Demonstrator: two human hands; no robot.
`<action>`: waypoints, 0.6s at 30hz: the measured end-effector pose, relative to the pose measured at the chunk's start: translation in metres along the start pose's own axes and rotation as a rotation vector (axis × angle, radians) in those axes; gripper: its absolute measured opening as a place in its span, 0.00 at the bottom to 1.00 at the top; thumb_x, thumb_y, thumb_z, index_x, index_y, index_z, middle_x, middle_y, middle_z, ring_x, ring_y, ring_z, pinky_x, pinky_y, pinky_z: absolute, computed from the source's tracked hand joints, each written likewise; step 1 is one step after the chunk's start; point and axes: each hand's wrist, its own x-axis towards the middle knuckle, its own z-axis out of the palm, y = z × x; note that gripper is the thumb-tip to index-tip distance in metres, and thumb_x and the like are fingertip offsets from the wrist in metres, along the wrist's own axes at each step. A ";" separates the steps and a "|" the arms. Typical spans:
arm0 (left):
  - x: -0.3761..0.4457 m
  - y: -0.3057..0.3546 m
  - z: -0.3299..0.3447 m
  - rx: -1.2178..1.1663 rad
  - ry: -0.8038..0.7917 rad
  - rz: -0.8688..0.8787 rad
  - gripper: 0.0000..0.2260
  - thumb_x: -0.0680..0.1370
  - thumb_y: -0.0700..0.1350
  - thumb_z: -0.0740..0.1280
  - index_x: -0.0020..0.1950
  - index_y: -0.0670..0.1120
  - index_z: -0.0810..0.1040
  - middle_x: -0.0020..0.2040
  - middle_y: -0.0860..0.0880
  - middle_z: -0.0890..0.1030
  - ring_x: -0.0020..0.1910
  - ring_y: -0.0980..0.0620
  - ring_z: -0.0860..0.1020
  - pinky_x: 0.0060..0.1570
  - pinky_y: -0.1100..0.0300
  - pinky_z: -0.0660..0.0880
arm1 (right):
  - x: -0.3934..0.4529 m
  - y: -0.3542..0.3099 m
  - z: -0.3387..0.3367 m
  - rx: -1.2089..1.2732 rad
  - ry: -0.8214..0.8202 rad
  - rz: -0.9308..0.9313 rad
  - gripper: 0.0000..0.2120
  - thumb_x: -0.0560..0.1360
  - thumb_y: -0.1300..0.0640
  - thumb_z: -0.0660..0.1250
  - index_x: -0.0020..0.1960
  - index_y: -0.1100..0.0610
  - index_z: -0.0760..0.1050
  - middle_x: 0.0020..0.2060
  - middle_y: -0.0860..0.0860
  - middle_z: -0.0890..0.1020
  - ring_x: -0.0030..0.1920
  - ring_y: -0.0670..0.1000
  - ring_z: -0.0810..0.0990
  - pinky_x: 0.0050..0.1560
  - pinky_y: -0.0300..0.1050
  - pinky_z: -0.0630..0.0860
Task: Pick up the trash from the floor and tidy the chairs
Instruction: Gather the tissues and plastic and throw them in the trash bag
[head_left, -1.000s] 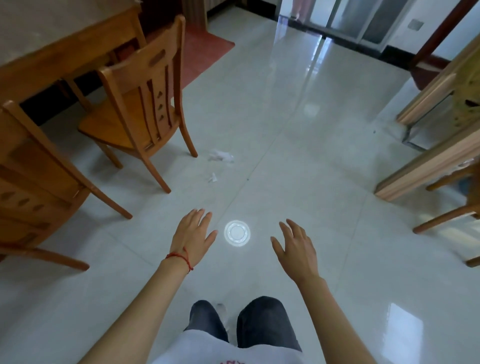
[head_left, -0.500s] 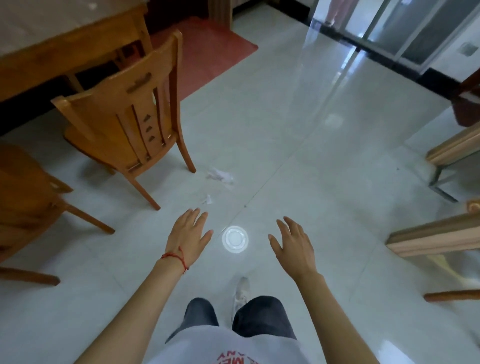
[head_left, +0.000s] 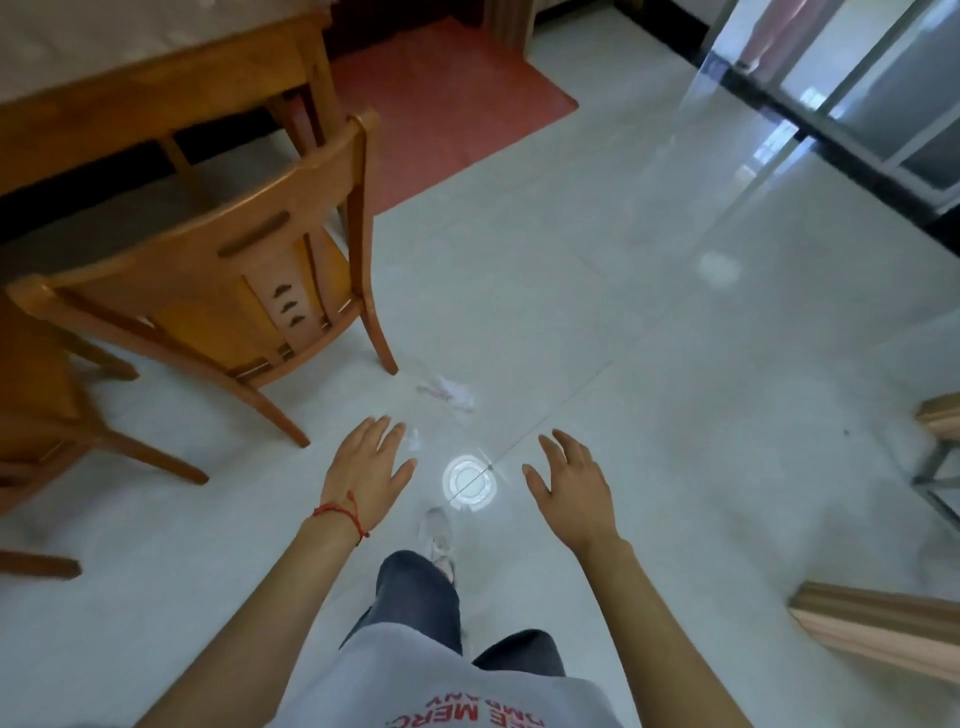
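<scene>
A crumpled white paper scrap lies on the pale tiled floor by the rear leg of a wooden chair. A smaller white scrap lies just beyond the fingertips of my left hand. That hand is stretched forward, fingers straight, holding nothing. My right hand hovers to the right at the same height, fingers spread and empty. A second wooden chair stands at the left edge, only partly in view.
A wooden table stands behind the chairs at the upper left, with a red mat beyond it. Wooden furniture edges jut in at the right. A sliding glass door is at the far right. My shoe steps forward.
I have walked forward: the chair and both paper scraps are closer, the small scrap now at my left fingertips. Both hands keep their open pose. One foot has stepped ahead.
</scene>
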 end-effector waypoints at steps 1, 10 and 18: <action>0.013 -0.002 -0.002 0.009 -0.006 -0.017 0.24 0.79 0.53 0.56 0.72 0.44 0.58 0.74 0.43 0.60 0.74 0.46 0.56 0.72 0.57 0.52 | 0.014 -0.002 -0.004 0.004 -0.007 -0.009 0.25 0.78 0.46 0.55 0.70 0.59 0.63 0.72 0.57 0.65 0.71 0.57 0.63 0.68 0.51 0.63; 0.081 -0.007 -0.016 -0.038 -0.033 -0.141 0.24 0.79 0.52 0.56 0.72 0.42 0.59 0.74 0.42 0.61 0.73 0.44 0.57 0.72 0.56 0.52 | 0.121 -0.013 -0.036 -0.062 -0.060 -0.132 0.23 0.78 0.49 0.58 0.70 0.59 0.64 0.71 0.57 0.65 0.71 0.57 0.64 0.67 0.52 0.65; 0.109 -0.001 0.004 -0.116 -0.033 -0.389 0.25 0.79 0.54 0.54 0.73 0.44 0.57 0.75 0.44 0.59 0.74 0.46 0.54 0.72 0.55 0.53 | 0.200 -0.006 -0.030 -0.119 -0.199 -0.305 0.23 0.78 0.48 0.57 0.70 0.58 0.64 0.71 0.56 0.65 0.71 0.56 0.64 0.67 0.50 0.64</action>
